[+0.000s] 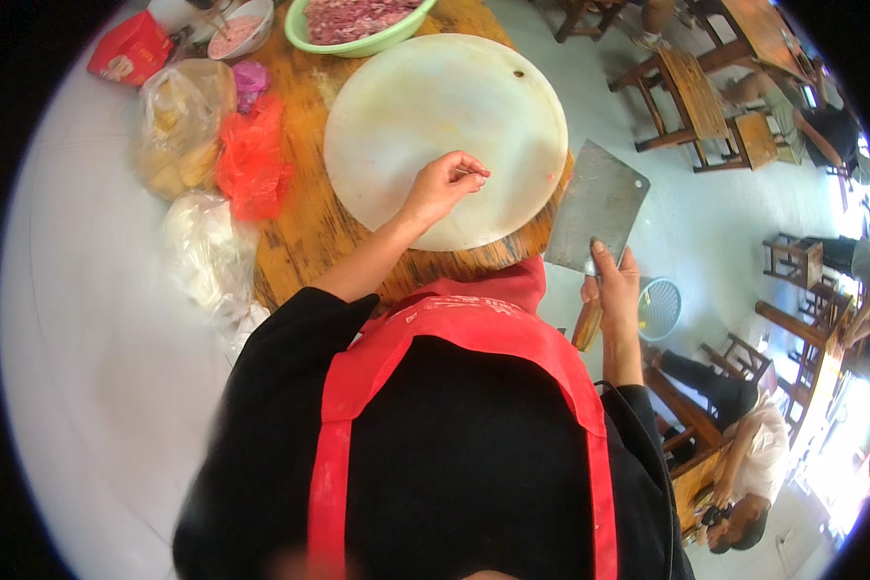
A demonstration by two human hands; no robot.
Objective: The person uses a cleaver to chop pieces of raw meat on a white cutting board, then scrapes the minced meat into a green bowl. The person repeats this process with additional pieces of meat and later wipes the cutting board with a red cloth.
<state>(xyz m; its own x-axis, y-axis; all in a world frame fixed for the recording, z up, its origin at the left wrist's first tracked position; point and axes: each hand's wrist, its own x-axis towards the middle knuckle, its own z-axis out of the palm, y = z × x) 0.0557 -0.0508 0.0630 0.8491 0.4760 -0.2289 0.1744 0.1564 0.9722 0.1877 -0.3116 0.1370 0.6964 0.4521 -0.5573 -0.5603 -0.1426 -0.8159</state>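
Observation:
My right hand [618, 290] grips a Chinese cleaver [598, 203] by its wooden handle, with the thumb on the base of the broad steel blade. The cleaver is out past the table's right edge. Over a large round cutting board [435, 94], my left hand [451, 185] has its fingers curled towards the thumb. Whether anything small is pinched there I cannot make out. The pale board lies on a wooden table [297, 174] and has a hole near its far right rim.
A green basin [362, 49] of chopped raw meat and a white bowl [250, 40] of pink paste stand beyond the board. Plastic bags [188, 130] and a red bag [254, 163] line the left side. On the right are a plastic basket [660, 309], wooden stools [689, 90] and seated people.

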